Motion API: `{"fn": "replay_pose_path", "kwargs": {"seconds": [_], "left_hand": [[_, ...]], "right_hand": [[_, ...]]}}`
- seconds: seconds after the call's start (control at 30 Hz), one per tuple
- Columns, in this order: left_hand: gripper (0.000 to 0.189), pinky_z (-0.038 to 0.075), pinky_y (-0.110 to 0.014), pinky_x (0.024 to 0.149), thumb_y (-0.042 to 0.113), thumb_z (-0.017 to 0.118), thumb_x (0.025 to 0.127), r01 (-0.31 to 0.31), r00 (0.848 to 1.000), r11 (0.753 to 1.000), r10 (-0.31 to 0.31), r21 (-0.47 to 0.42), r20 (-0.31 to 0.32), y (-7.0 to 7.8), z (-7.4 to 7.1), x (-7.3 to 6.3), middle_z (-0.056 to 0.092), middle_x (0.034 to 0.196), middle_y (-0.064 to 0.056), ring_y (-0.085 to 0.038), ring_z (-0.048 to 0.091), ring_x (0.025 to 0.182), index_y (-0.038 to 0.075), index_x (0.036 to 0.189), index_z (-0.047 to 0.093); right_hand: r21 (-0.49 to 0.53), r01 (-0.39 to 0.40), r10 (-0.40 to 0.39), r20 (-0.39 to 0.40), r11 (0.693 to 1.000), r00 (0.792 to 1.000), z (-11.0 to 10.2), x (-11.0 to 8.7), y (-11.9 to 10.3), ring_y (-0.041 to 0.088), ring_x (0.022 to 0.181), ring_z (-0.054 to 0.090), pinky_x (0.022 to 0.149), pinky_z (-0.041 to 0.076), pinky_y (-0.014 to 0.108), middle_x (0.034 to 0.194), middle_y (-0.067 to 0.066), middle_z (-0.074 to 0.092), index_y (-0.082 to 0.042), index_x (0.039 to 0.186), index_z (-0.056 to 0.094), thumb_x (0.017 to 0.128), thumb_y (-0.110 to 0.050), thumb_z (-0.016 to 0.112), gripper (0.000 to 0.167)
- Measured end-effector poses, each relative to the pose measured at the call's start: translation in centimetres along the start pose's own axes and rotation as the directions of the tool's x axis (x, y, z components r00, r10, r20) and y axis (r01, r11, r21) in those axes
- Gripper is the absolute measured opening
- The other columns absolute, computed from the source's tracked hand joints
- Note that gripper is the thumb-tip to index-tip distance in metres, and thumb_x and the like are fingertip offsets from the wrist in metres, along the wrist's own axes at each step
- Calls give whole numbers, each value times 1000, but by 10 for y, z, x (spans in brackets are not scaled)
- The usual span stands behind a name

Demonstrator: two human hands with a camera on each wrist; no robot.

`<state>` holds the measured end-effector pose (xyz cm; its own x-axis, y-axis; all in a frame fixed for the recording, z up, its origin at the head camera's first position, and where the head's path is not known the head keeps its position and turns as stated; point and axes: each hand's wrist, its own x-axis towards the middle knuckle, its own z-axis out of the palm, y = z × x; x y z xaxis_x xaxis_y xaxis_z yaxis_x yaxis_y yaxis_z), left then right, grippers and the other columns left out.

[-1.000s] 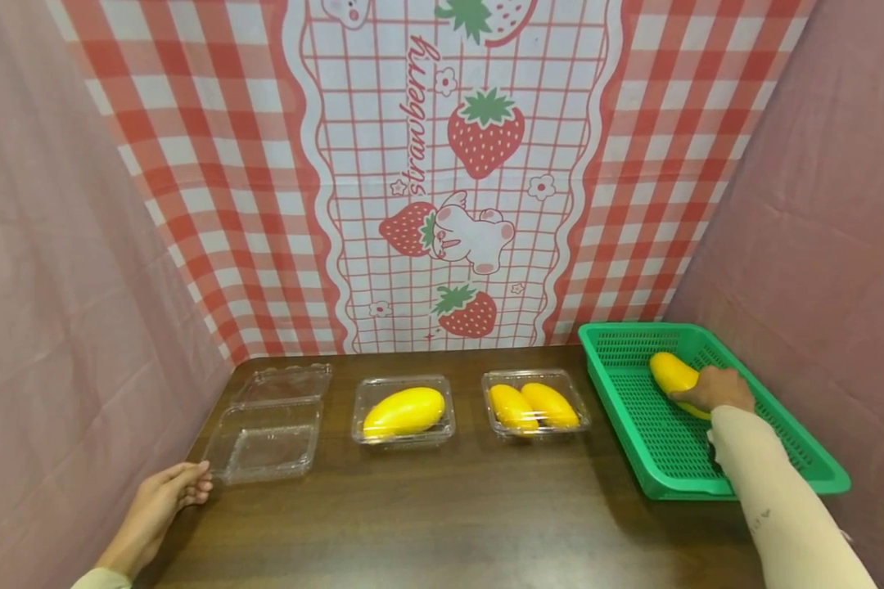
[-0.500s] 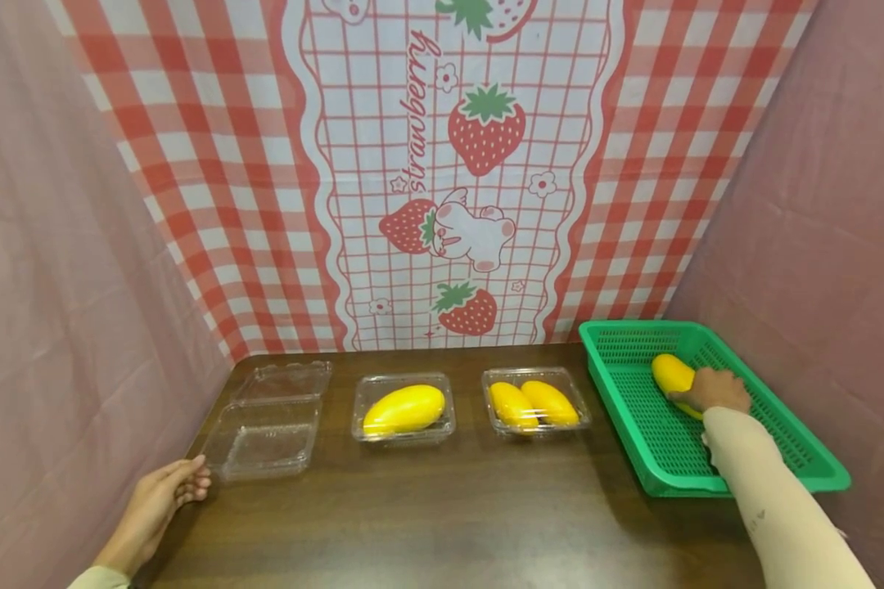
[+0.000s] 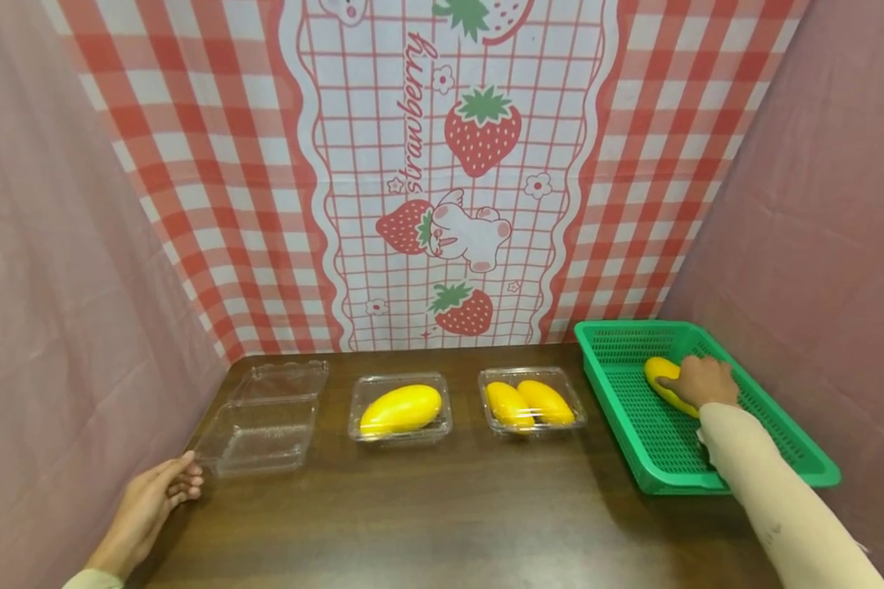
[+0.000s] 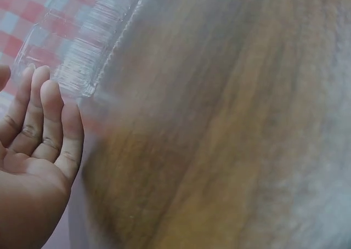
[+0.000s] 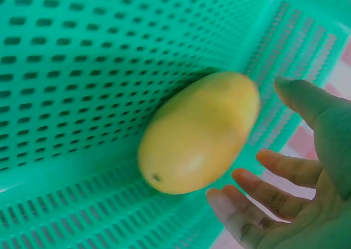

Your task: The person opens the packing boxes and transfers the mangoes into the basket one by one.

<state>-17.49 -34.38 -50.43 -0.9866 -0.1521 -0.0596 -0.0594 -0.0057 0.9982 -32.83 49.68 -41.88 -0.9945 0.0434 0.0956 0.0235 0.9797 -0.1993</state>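
Note:
One yellow mango (image 3: pixel 661 375) lies in the green basket (image 3: pixel 637 458) at the right. My right hand (image 3: pixel 707 380) reaches over it with the thumb spread; the right wrist view shows a gap between the fingers (image 5: pixel 279 197) and the mango (image 5: pixel 200 134). At the left stands a clear plastic clamshell box (image 3: pixel 258 446), its lid laid back. Beside its near left corner, my left hand (image 3: pixel 147 499) has loosely bent fingers. In the left wrist view, those fingertips (image 4: pixel 41 73) are at the rim of the box (image 4: pixel 82 46); whether they press on it cannot be told.
Two shut clear boxes stand in mid-table: one (image 3: pixel 358 421) holds a single large mango (image 3: pixel 401 409), the other (image 3: pixel 488 415) two smaller mangoes (image 3: pixel 545 402). A checked cloth (image 3: pixel 250 204) hangs behind the brown table (image 3: pixel 427 507). Pink curtains (image 3: pixel 803 245) flank both sides.
My right hand has loosened from the mango in the basket, its thumb now spread apart, and has moved slightly up and left. The left hand stays by the box corner.

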Motion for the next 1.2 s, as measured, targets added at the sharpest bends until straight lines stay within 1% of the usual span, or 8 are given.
{"fn": "replay_pose_path", "kwargs": {"seconds": [0.1,0.2,0.3,0.43,0.6,0.83,1.0,1.2], "left_hand": [[32,57,-25,71,22,55,109,-42,999,998,42,-54,-2,3,-2,-1,69,85,-1,-14,66,75,-2,95,70],[30,57,-25,69,18,55,108,-89,996,990,88,-112,-8,5,-3,-2,69,82,-1,-14,67,75,-1,91,71],[29,57,-25,69,17,54,108,-104,995,987,104,-123,-2,6,-4,-3,69,82,-1,-13,67,75,1,91,72],[29,57,-25,70,17,54,108,-103,994,987,105,-119,8,5,-3,-4,70,83,-1,-13,67,76,1,92,72],[29,57,-26,70,16,54,108,-105,993,990,109,-98,34,1,2,-4,69,85,-3,-14,67,77,-2,93,70],[34,58,-27,74,23,52,110,-50,996,997,45,59,77,1,13,-5,67,93,-7,-17,66,81,-8,102,66],[43,57,-28,79,31,48,111,-17,992,970,-13,243,123,5,29,-6,64,105,-11,-21,65,89,-10,112,62],[42,56,-29,80,29,51,109,-43,981,952,-17,302,194,10,51,-3,65,105,-14,-22,64,89,-11,116,61]], "right_hand": [[12,45,-45,-21,999,999,-4,1,-14,45,77,55,54,48,51,83,27,59,3,82,61,96,-42,68,47],[14,109,-108,-66,994,992,-6,2,-30,35,69,54,54,46,47,79,20,59,6,88,62,95,-35,68,42],[12,171,-168,-103,985,980,-9,0,-48,39,72,60,59,51,53,85,25,64,13,101,64,95,-30,70,44],[12,213,-209,-126,977,970,-12,-2,-68,50,88,65,69,55,61,104,35,66,18,117,64,96,-26,72,49],[20,239,-234,-144,971,962,-13,-5,-94,47,91,67,74,56,60,114,35,66,15,123,64,97,-27,71,50],[25,296,-289,-143,955,946,-12,-13,-133,42,95,66,83,56,59,114,30,68,13,122,65,97,-25,72,46],[13,315,-309,-144,949,940,-9,-19,-160,38,93,66,80,57,56,109,25,69,9,119,67,97,-27,73,43],[16,368,-362,-154,930,920,-5,-24,-186,35,93,66,80,58,53,108,20,69,5,118,69,97,-27,74,38]]}}
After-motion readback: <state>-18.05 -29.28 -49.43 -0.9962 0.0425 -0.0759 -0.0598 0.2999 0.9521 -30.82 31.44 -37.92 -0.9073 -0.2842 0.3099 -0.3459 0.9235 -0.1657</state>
